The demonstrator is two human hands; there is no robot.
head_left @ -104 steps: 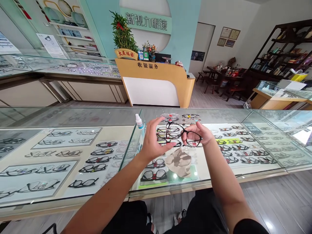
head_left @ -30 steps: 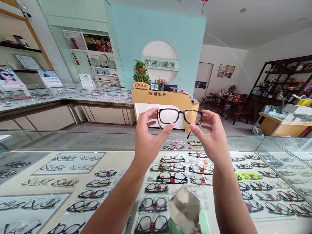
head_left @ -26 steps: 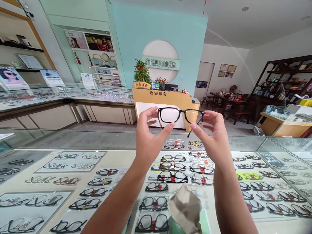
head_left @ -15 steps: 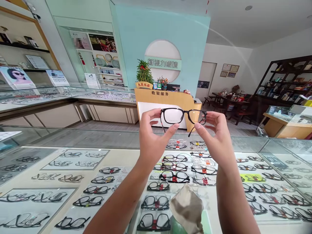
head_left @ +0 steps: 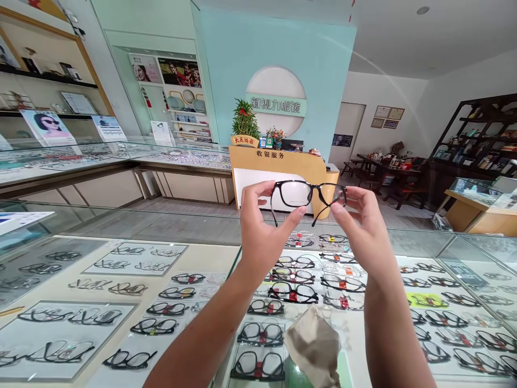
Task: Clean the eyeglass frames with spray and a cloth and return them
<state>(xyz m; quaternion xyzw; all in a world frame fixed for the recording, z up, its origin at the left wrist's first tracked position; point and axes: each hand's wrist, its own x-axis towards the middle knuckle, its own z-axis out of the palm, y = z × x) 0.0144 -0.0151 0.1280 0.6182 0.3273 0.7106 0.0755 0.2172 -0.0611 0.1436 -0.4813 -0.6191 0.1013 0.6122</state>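
A pair of black-framed eyeglasses [head_left: 315, 187] is held up in front of me, above the glass display counter, lenses upright. Its two temples hang down behind the rims. My left hand [head_left: 269, 223] pinches the left end of the frame between thumb and fingers. At the right end my right hand [head_left: 363, 221] grips the rim, with the thumb low near the lens. Below the hands, a crumpled beige cloth [head_left: 314, 339] lies on a green item [head_left: 297, 376], whose kind I cannot make out.
Rows of eyeglasses [head_left: 293, 292] fill the glass display counter [head_left: 210, 229] under my arms. Across the aisle stand a wooden cashier desk [head_left: 278, 161] with a plant [head_left: 245, 118] and another showcase [head_left: 181, 157] on the left. Dark wooden shelves [head_left: 476, 134] stand at the right.
The whole view has shifted slightly, so the scene sits a little farther right. Both hands still hold the eyeglasses, and the temples have swung slightly relative to the frame.
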